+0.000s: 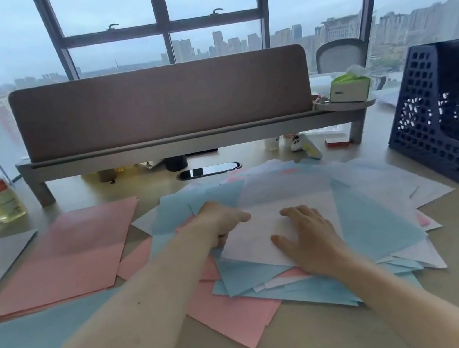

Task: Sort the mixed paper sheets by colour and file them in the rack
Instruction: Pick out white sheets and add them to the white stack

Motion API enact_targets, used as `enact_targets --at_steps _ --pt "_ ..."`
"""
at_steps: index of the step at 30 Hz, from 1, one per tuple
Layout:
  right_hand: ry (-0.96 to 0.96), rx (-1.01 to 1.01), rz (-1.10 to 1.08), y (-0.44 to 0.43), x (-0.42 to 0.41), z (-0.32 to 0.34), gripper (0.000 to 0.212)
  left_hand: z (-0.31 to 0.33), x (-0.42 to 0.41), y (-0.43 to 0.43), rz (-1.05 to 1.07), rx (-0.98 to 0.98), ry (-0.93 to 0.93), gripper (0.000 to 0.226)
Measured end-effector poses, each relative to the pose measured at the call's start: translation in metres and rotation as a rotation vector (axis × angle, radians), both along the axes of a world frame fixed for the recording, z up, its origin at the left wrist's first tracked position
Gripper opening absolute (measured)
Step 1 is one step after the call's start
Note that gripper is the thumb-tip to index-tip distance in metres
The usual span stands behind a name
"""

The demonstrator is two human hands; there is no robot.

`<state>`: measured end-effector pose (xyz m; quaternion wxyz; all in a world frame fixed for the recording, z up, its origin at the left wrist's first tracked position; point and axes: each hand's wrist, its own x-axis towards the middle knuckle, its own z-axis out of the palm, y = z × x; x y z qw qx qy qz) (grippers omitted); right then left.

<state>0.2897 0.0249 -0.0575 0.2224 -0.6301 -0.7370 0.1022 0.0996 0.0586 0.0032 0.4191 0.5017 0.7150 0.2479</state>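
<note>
Fingers (pixel 298 216) of our right hand (pixel 307 240) lie straight, pressing a white sheet (pixel 254 244); just left, our left hand (pixel 221 221) pinches its edge. Beneath spreads the mixed pile (pixel 368 220); pink stack (pixel 61 252) far left, blue rack (pixel 442 118) far right.

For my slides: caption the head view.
Left hand pinches a white sheet, right hand rests on it; rack at right.

Left hand (pixel 221 221) pinches white sheet (pixel 262 229), right hand (pixel 309 236) rests on it.

The worktop (pixel 328 340) carries heaped sheets (pixel 375 209) (pink, blue, white). A pink stack (pixel 76 253) lies left, a navy rack (pixel 442 121) right.
</note>
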Motion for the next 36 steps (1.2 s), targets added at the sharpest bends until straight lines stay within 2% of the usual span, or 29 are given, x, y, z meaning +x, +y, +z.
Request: enact_targets --at_steps 5,8,10,13,15,17,19,21,23,25,30,33,35,36 --pt "0.052 -0.023 0.010 0.000 0.002 0.003 0.060 -0.002 0.006 -0.002 -0.077 0.020 0.077 0.025" --pt "0.146 -0.042 0.012 0.001 0.004 0.007 0.060 -0.002 0.009 -0.008 -0.180 0.141 0.278 0.018" --pt "0.206 0.002 0.000 0.001 0.007 0.011 0.060 0.002 0.006 -0.012 -0.165 0.247 0.330 0.027" --pt "0.322 0.100 -0.132 0.004 0.008 0.019 0.071 0.006 -0.014 -0.015 -0.078 0.363 0.190 0.032" --pt "0.499 0.025 -0.247 0.010 0.005 0.026 0.085 0.009 -0.037 -0.016 -0.044 0.407 -0.010 0.027" --pt "0.727 -0.107 -0.271 0.016 -0.005 0.034 0.093 0.012 -0.062 -0.020 -0.012 0.393 -0.240 0.019" --pt "0.925 -0.203 -0.242 0.017 -0.025 0.040 0.083 0.014 -0.088 -0.029 0.020 0.370 -0.394 0.018" --pt "1.038 -0.255 -0.177 0.017 -0.053 0.045 0.052 0.015 -0.114 -0.040 0.058 0.362 -0.428 0.023" --pt "1.063 -0.282 -0.074 0.018 -0.087 0.047 0.025 0.015 -0.142 -0.054 0.110 0.333 -0.394 0.025" --pt "1.035 -0.305 0.001 0.015 -0.128 0.049 0.017 0.013 -0.175 -0.070 0.162 0.271 -0.376 0.027" --pt "0.998 -0.401 0.147 0.001 -0.247 0.054 0.011 0.020 -0.276 -0.121 0.308 0.275 -0.259 0.022" --pt "0.962 -0.535 0.231 -0.007 -0.326 0.050 0.019 0.026 -0.351 -0.148 0.392 0.291 -0.022 0.016" --pt "0.959 -0.626 0.313 -0.016 -0.375 0.051 0.007 0.027 -0.402 -0.163 0.449 0.275 0.117 0.018" --pt "0.946 -0.662 0.335 -0.018 -0.399 0.050 0.012 0.026 -0.424 -0.170 0.477 0.268 0.161 0.017"
